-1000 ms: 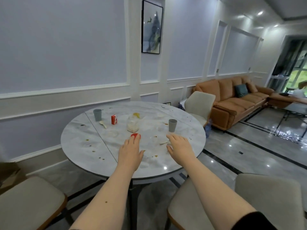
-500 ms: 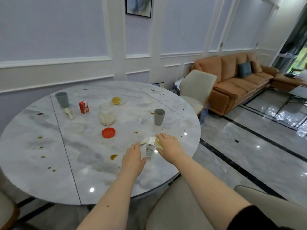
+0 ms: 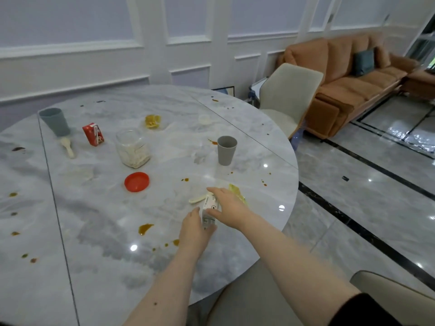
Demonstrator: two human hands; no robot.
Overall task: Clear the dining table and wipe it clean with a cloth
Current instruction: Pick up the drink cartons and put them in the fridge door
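Both hands on the small white drink carton (image 3: 208,211), near the table's right edge. Right hand (image 3: 229,209) lies over the carton's top and right side, fingers curled around it; left hand (image 3: 194,231) touches its lower left side, fingers loosely bent. Can't tell whether the carton is lifted or resting on the round grey marble table (image 3: 98,231). Yellow crumpled wrapper (image 3: 236,191) sits just past the right hand, partly hidden by it. Pale plastic spoon (image 3: 197,199) lies just left of the right fingertips, touching the carton's top end or right beside it. Beyond the right hand: upright grey cup (image 3: 226,150). Ahead-left of the left hand: flat red round lid (image 3: 136,181), then clear glass jar (image 3: 133,148) with whitish contents, open top. Further left of that: small red juice box (image 3: 93,134), blue-grey cup (image 3: 54,122), second pale spoon (image 3: 68,148) just in front of that cup. Yellow food scrap (image 3: 153,121) past the jar. Brown-orange sauce spill (image 3: 145,228) just left of the left hand, smaller drips scattered across the tabletop. Beige chair (image 3: 288,97) at the far right of the table, orange sofa (image 3: 348,74) behind it.
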